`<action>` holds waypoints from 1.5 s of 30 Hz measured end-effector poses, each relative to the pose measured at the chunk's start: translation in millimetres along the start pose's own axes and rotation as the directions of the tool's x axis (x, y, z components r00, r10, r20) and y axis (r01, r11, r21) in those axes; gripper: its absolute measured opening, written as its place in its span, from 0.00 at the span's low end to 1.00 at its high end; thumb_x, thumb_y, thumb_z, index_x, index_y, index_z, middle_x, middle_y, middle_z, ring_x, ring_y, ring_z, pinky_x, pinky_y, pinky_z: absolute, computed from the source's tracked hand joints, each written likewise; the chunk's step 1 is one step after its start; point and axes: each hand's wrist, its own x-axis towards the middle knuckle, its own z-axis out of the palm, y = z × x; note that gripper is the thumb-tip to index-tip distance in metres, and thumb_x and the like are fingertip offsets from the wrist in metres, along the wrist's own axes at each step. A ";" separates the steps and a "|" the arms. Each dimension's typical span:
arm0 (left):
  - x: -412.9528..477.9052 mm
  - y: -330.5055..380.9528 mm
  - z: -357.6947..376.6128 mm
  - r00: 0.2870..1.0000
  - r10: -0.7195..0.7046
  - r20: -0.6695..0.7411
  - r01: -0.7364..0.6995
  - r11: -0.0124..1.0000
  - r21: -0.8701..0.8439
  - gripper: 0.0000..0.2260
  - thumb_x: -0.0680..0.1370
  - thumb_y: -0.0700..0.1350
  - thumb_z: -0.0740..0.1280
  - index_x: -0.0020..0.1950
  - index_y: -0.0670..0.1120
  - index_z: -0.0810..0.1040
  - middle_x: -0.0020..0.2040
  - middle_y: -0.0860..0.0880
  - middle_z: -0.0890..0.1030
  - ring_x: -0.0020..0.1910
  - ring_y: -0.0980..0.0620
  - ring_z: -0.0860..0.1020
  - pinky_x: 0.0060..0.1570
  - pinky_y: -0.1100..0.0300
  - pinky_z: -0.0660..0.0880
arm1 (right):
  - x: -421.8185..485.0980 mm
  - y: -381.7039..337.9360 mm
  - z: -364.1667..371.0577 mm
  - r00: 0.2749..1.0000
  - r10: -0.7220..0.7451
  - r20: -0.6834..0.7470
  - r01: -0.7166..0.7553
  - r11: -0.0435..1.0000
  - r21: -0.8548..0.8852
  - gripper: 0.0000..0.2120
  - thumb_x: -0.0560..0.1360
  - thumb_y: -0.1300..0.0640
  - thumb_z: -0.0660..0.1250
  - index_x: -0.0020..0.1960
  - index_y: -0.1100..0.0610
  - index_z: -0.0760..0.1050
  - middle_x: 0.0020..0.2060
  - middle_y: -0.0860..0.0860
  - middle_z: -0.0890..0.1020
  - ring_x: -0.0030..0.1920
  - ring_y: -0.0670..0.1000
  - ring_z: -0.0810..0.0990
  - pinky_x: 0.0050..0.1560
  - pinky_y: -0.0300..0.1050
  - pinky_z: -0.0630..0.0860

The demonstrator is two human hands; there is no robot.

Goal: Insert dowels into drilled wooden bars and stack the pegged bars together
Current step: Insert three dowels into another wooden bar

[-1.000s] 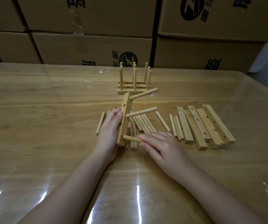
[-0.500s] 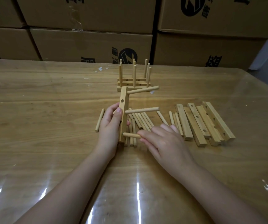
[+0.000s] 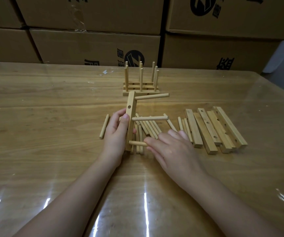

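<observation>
Straightening up, the bar [image 3: 132, 101], gripped by the curled left hand [image 3: 115, 134], takes its third dowel [image 3: 137, 143], pinched by the right hand [image 3: 173, 151]; stacking likely follows.

Stacked cardboard boxes [image 3: 95, 47] (black printed logos) behind glossy wooden table [image 3: 35, 134].

Dim warm light, white glare streaks on glossy table [image 3: 35, 168], wide-angle bowing at edges, slightly soft

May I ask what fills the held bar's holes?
Three dowels project from the bar; the right hand pinches the lowest dowel. One side hole is empty; depth is hidden.
</observation>
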 end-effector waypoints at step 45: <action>3.0 -5.8 -5.4 0.999 0.015 -0.047 -0.015 1.000 -0.006 0.09 0.82 0.45 0.59 0.53 0.55 0.78 0.41 0.53 0.81 0.34 0.58 0.79 0.33 0.64 0.76 | -0.1 -4.9 5.6 0.983 0.074 0.170 -0.099 0.985 0.144 0.12 0.78 0.51 0.58 0.53 0.52 0.78 0.41 0.46 0.82 0.40 0.48 0.77 0.41 0.43 0.65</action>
